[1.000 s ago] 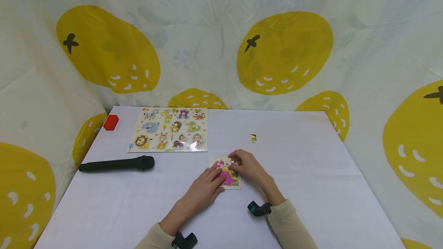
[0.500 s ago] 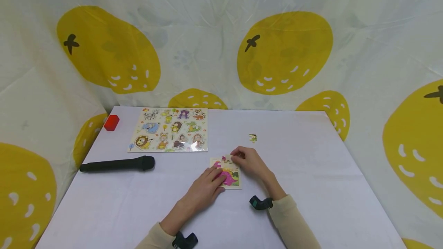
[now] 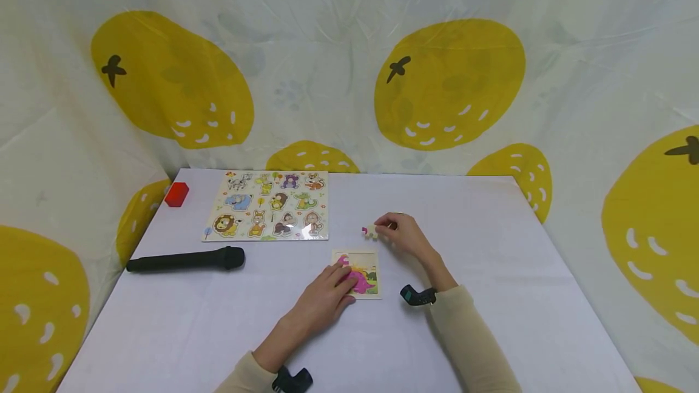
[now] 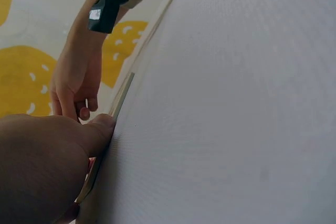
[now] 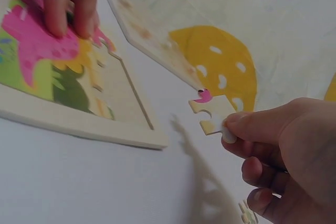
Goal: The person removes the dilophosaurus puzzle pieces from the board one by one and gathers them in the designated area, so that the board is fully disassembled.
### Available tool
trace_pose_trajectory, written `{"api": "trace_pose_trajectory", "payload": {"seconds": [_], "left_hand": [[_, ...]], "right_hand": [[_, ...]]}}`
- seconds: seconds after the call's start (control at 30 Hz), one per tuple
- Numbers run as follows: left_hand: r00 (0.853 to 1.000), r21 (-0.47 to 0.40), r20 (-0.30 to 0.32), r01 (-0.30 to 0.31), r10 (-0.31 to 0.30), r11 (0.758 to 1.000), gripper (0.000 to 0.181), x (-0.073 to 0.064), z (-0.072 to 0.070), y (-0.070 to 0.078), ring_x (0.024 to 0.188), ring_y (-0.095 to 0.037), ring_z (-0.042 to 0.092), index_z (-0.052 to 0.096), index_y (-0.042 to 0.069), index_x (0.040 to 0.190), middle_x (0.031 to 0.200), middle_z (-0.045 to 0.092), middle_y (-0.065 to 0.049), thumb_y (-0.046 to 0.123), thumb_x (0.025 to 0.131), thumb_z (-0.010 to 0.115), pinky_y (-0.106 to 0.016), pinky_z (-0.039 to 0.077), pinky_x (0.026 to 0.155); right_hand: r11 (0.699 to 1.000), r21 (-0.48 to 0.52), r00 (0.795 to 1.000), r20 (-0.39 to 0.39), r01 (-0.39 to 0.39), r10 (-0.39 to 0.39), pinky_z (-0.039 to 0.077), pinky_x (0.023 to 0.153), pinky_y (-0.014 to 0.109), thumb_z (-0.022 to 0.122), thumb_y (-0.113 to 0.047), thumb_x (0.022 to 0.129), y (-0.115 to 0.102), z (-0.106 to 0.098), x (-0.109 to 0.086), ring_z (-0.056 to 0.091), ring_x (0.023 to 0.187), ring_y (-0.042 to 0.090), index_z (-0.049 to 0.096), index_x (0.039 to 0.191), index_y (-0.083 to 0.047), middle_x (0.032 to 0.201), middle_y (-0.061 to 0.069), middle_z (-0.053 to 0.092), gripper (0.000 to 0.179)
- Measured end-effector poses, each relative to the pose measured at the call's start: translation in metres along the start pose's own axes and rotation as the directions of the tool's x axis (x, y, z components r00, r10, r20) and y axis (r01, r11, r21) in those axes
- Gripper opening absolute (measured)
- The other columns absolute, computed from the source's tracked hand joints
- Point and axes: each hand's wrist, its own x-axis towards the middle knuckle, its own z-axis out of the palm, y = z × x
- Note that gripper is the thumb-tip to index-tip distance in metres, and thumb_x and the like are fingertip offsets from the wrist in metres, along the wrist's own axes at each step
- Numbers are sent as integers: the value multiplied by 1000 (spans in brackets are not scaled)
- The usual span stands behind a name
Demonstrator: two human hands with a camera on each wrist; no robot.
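Observation:
A small square jigsaw puzzle (image 3: 371, 284) with a pink dinosaur lies on the white table, the far part of its tray bare. My left hand (image 3: 323, 299) rests on its left side. Fingertips (image 5: 55, 22) press the picture in the right wrist view, and the thumb (image 4: 100, 129) touches the board's edge in the left wrist view. Beyond the board, my right hand (image 3: 405, 235) pinches a puzzle piece (image 5: 215, 113) between thumb and index finger, raised above the table. Another puzzle piece (image 5: 247, 212) shows below that hand's curled fingers; in the head view the hand mostly hides it.
A larger animal puzzle board (image 3: 266, 205) lies at the back left. Left of it sits a red block (image 3: 177, 194). A black microphone (image 3: 185, 259) lies nearer, along the left side. A fruit-print curtain (image 3: 327, 77) hangs behind the table.
My right hand has lifted the pinched puzzle piece out of the tray and carried it away from me, toward the other loose piece. The left hand has stayed on the board.

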Motion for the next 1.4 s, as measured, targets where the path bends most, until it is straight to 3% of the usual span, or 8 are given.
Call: {"api": "trace_pose_trajectory", "payload": {"seconds": [0.3,0.8,1.1,1.4], "left_hand": [[1000,-1,3,-1,1,1000,44,0,-1,0,140,-28,48,61,15,137,145,55,-8,37,99,60,-42,37,119],[1000,4,-14,-17,17,1000,44,0,-2,-1,139,-29,48,62,15,137,144,55,-8,37,99,60,-41,38,119],[1000,-4,-8,-16,16,1000,44,-1,-1,1,139,-29,49,61,15,137,144,55,-9,36,99,61,-42,38,119],[1000,-15,4,-2,2,1000,44,0,-3,1,141,-28,47,61,16,138,146,54,-8,37,99,61,-42,38,119]], "right_hand": [[1000,-7,999,-13,-30,30,48,68,27,68,-23,96,5,-13,18,57,82,19,74,108,-11,99,6,72,18],[994,-40,995,10,-100,101,49,75,28,67,-23,97,13,-20,42,58,89,22,75,110,-9,105,9,73,21],[980,-134,988,23,-146,150,52,90,39,65,-21,97,18,-16,48,58,96,24,74,110,-6,107,12,70,21],[975,-220,999,21,-36,42,45,93,47,79,-24,86,20,-13,43,52,109,35,76,111,-5,112,19,63,31]]}}
